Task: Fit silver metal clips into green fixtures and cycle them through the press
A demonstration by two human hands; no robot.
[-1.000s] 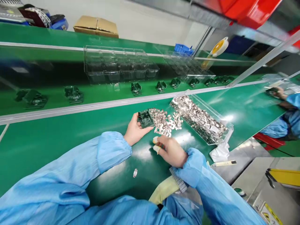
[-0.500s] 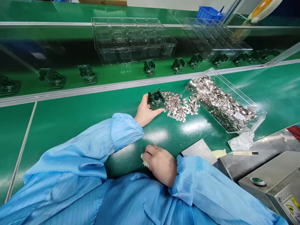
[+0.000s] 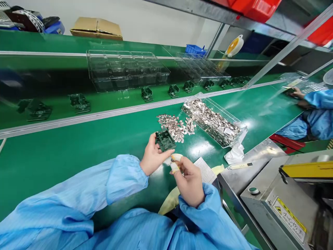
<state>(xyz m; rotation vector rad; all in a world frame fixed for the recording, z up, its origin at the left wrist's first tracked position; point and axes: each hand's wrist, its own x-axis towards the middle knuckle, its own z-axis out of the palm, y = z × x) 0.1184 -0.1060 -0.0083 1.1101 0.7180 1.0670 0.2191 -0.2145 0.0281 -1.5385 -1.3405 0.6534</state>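
Observation:
My left hand [image 3: 154, 156] grips a dark green circuit board assembly [image 3: 165, 139] by its edges, thumb at the near side. Close by on the right, my right hand [image 3: 188, 177] pinches a tiny dark metallic piece [image 3: 172, 160] between thumb and forefinger; its exact kind is too small to make out. White and yellowish finger covers wrap those two fingertips. Just beyond the board lies a loose pile of small silvery metal parts [image 3: 175, 128] on the green mat. A clear plastic tray [image 3: 218, 113] full of similar parts stands to the right of the pile.
Several green board assemblies [image 3: 147, 93] stand along the conveyor behind the rail, below clear blister trays [image 3: 127, 71]. To the right are a crumpled white tissue [image 3: 235, 154], a pen-like tool [image 3: 239, 166] and a metal machine [image 3: 275, 198]. A co-worker's blue sleeve [image 3: 319, 100] shows at far right.
My right hand has risen from near my body toward the board, the tiny piece now visible in its fingertips. The left hand has drawn the board nearer. The camera view has tilted up and rightward.

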